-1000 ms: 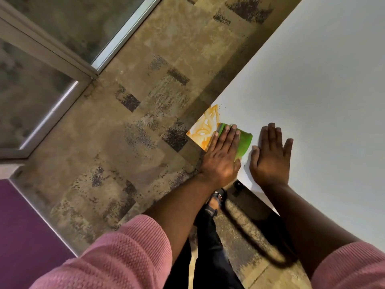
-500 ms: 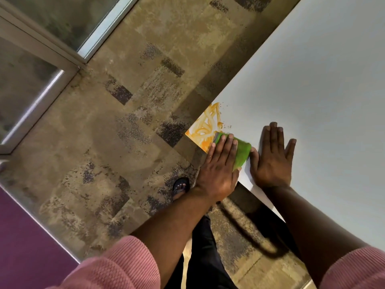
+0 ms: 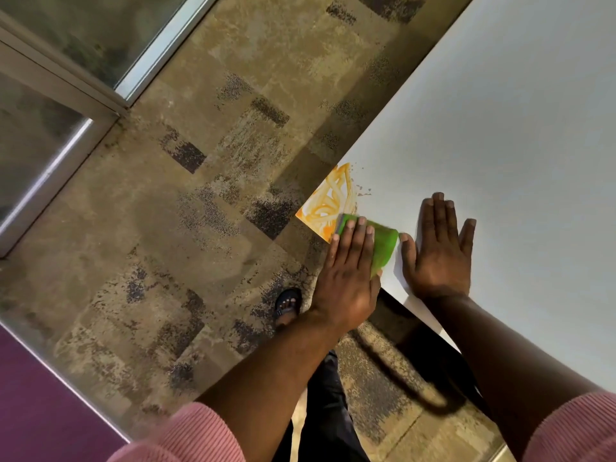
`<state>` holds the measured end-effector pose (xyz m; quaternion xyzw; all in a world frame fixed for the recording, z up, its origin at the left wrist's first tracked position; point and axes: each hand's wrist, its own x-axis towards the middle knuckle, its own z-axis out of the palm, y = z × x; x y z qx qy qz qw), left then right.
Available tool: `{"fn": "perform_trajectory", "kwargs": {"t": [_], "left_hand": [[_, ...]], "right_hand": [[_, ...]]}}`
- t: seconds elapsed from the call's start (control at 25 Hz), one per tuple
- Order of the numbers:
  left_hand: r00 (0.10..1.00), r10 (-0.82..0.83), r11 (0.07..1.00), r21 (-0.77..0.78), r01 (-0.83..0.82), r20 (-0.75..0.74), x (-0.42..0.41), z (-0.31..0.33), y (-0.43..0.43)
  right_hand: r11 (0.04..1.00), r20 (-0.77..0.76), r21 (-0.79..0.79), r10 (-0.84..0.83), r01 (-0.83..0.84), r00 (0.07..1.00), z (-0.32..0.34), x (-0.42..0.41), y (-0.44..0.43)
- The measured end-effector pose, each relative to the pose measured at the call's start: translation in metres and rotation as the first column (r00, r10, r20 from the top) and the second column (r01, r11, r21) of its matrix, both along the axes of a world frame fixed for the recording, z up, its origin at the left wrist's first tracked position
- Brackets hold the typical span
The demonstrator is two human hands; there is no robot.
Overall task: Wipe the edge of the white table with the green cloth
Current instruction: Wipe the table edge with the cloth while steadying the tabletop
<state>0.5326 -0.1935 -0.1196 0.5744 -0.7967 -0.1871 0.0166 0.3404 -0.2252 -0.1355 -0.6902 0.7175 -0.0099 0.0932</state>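
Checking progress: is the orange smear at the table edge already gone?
No, the orange smear covers the white table edge just beyond the green cloth.

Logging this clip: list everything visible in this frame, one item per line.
white table: 1, white, right side
orange smear: 1, orange-yellow, at the table's corner
green cloth: 1, green, on the table edge beside the smear
floor: 1, mottled brown, left and centre
glass panels: 2, metal-framed, top left
purple surface: 1, bottom left
foot: 1, dark sandal, on the floor
sleeves: 2, pink, bottom
left hand: flat, pressing the cloth
right hand: flat on the table
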Motion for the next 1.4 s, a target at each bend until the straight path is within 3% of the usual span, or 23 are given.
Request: {"fn": "perform_trajectory", "kwargs": {"t": [0.28, 0.4, 0.68, 1.0, 1.16, 1.4], "left_hand": [[0.999, 0.049, 0.999, 0.002, -0.049, -0.003, -0.018, 0.003, -0.058], [0.996, 0.090, 0.996, 0.013, -0.090, -0.010, -0.020, 0.010, -0.054], [0.993, -0.121, 0.993, -0.005, 0.121, -0.014, -0.004, 0.007, -0.024], [0.994, 0.088, 0.996, 0.008, -0.089, 0.070, -0.036, 0.013, -0.093], [0.985, 0.167, 0.986, 0.019, -0.168, 0.038, -0.044, 0.014, -0.059], [0.991, 0.119, 0.993, 0.001, -0.119, 0.060, -0.042, 0.011, -0.093]], "right_hand": [[1.000, -0.005, 0.017, 0.005, -0.005, 1.000, 0.003, 0.006, -0.002], [0.996, 0.015, 0.041, -0.075, 0.074, 0.997, 0.008, 0.019, -0.009], [0.994, 0.040, 0.013, -0.110, 0.110, 0.993, 0.006, 0.021, -0.007], [0.993, 0.015, 0.007, -0.118, 0.118, 0.993, 0.006, 0.023, -0.008], [0.993, 0.012, 0.033, -0.114, 0.113, 0.993, 0.007, 0.024, -0.008], [0.992, -0.001, 0.033, -0.120, 0.120, 0.993, 0.011, 0.026, -0.009]]}}
